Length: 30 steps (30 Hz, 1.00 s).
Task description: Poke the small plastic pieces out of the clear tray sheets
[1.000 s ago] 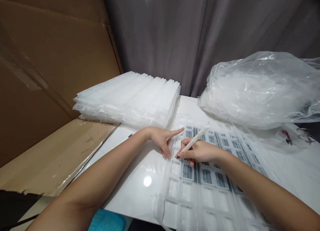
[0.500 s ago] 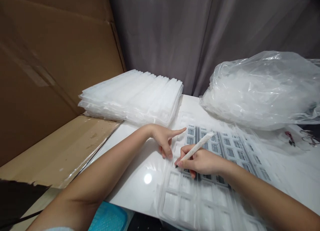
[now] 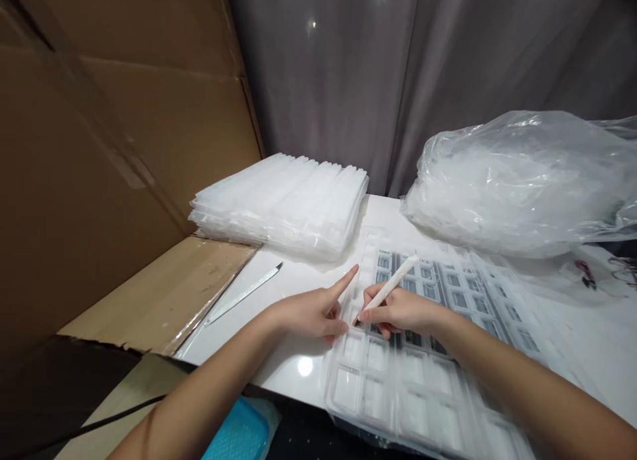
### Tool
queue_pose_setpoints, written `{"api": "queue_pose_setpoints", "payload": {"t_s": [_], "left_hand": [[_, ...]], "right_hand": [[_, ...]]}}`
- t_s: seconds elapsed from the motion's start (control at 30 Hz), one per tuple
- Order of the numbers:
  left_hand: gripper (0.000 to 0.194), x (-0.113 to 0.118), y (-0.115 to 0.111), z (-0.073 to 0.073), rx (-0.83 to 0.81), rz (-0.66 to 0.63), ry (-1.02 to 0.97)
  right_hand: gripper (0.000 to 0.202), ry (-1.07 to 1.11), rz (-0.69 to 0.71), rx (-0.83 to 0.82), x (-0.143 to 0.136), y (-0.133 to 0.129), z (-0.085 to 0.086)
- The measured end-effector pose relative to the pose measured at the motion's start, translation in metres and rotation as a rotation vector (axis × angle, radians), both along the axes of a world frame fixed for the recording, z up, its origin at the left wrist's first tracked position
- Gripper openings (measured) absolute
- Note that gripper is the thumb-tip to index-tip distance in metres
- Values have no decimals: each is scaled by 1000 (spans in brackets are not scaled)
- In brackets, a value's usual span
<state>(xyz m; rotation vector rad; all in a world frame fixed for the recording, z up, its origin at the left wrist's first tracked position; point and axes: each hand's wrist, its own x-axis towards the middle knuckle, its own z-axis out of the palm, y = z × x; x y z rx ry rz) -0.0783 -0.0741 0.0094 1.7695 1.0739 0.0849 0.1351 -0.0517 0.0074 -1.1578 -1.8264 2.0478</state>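
Tool tip at the tray edge, left fingers beside it

The right hand [image 3: 403,308] pinches a white pen-like tool [image 3: 393,281] between thumb and fingers, its dark tip down. The left hand [image 3: 311,312] spreads its forefinger away from its thumb, the other fingers curled under; its thumb appears to rest on the rim of the tray [image 3: 393,400].

The step in hand looks like close work with the tip along that rim. The next move seems to call for a firm pinch, the tray braced, and the left thumb clear of the tip.

The tray lies flat beneath the right fingers, stretching toward and away from the person. It is clear, glossy plastic with rows of rectangular pockets; dark patches [image 3: 460,301] show beyond the right fingers, whether inside or underneath I cannot tell.
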Motion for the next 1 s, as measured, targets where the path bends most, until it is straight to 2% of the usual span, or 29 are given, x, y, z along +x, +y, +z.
{"api": "queue_pose_setpoints", "payload": {"t_s": [0.13,0.23,0.3,0.37,0.43,0.47,0.53,0.6,0.63,0.67,0.73,0.83,0.9,1.0], "left_hand": [[86,6,-31,-5,177,199,-17],[81,12,-51,-9,279,310,47],[79,14,-60,-12,324,332,72],[76,16,-65,-15,359,340,70],[75,15,-68,-17,379,356,58],[75,14,-69,-17,379,368,47],[77,11,-73,-17,358,381,15],[82,9,-78,-15,301,356,-25],[85,8,-82,-15,266,330,-41],[88,7,-85,-15,237,307,-58],[92,7,-90,-16,212,294,-111],[88,7,-95,-19,226,333,-228],[86,6,-96,-22,232,355,-281],[84,4,-97,-24,227,372,-319]], "right_hand": [[19,-13,10,71,1,0,-5],[18,-99,31,206,-1,-6,-6],[18,-162,59,425,-3,-13,-5],[16,-235,79,760,-3,-18,0],[9,-396,67,1066,3,-18,9],[9,-534,47,1160,8,-15,15],[20,-869,-39,1226,21,-8,28],[26,-1140,-148,1180,36,0,40],[24,-1180,-185,1144,42,2,45],[20,-1126,-189,1102,46,3,48],[9,-788,-95,930,46,-2,46],[20,-207,85,443,30,-21,27],[24,-39,106,195,15,-33,10],[25,38,63,76,1,-41,-10]]}}
